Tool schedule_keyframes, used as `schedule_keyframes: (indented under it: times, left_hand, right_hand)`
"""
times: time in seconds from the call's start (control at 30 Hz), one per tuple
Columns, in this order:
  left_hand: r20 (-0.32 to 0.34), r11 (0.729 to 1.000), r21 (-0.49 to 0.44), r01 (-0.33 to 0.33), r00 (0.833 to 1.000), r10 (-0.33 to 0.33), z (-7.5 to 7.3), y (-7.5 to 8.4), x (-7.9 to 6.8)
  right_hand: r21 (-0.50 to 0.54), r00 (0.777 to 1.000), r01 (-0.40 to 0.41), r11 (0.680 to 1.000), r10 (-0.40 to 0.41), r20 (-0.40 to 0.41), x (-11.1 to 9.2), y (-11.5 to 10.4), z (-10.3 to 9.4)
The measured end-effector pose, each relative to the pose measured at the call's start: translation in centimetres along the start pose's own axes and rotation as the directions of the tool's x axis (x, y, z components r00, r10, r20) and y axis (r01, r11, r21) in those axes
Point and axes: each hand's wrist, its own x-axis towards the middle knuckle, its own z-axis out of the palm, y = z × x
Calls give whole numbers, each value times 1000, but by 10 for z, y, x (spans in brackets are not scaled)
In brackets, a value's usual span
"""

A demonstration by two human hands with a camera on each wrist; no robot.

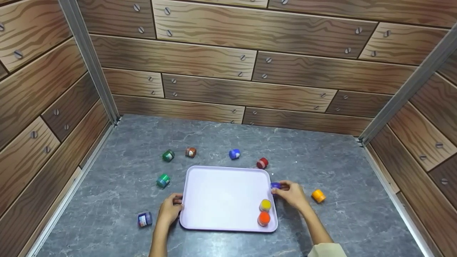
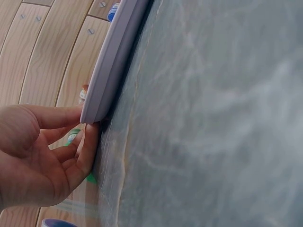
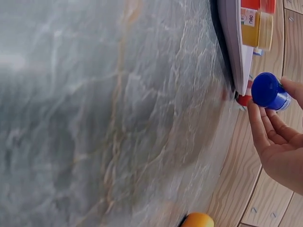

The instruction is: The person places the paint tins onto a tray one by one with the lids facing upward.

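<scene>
A pale lilac tray (image 1: 225, 200) lies on the grey marbled surface. My left hand (image 1: 170, 210) pinches its left rim, the thumb (image 2: 59, 117) on the rim and the fingers curled beneath. Between thumb and fingers, my right hand (image 1: 292, 193) holds a small blue paint jar (image 3: 266, 91) close by the tray's right edge; in the head view it overlaps that rim. Inside the tray, along its right side, stand a yellow paint jar (image 1: 265, 205) and an orange-red paint jar (image 1: 264, 218).
Beyond the tray lie dark green (image 1: 168, 155), brown (image 1: 190, 152), blue (image 1: 234, 154) and dark red (image 1: 262, 163) jars. Left are a green jar (image 1: 163, 180) and a dark purple-blue jar (image 1: 145, 219); right, an orange jar (image 1: 318, 196). Wood-patterned walls (image 1: 214, 57) enclose the surface.
</scene>
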Motion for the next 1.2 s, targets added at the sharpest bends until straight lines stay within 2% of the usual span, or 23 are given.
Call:
schedule_keyframes:
  times: [0.3,0.43,0.6,0.9,1.07,1.2]
  left_hand:
    - [-7,1000,-5,-5,1000,5,0,0,-1]
    - [-1,1000,-14,0,1000,0,0,1,-1]
    - [9,999,-27,18,1000,-18,0,3,-2]
    - [-7,1000,-16,-10,1000,9,0,1,-1]
    - [-14,1000,-14,-13,1000,12,1,0,0]
    - [-16,1000,-7,-6,1000,6,2,-1,0]
  right_hand:
    - [-47,1000,-17,999,18,19,4,-5,12]
    - [-23,999,12,1000,-11,42,7,-3,19]
    - [11,992,88,996,-88,94,10,2,22]
    - [49,943,251,967,-256,213,12,5,21]
    - [41,919,306,951,-307,248,13,7,22]
    - [7,912,326,945,-317,259,13,6,22]
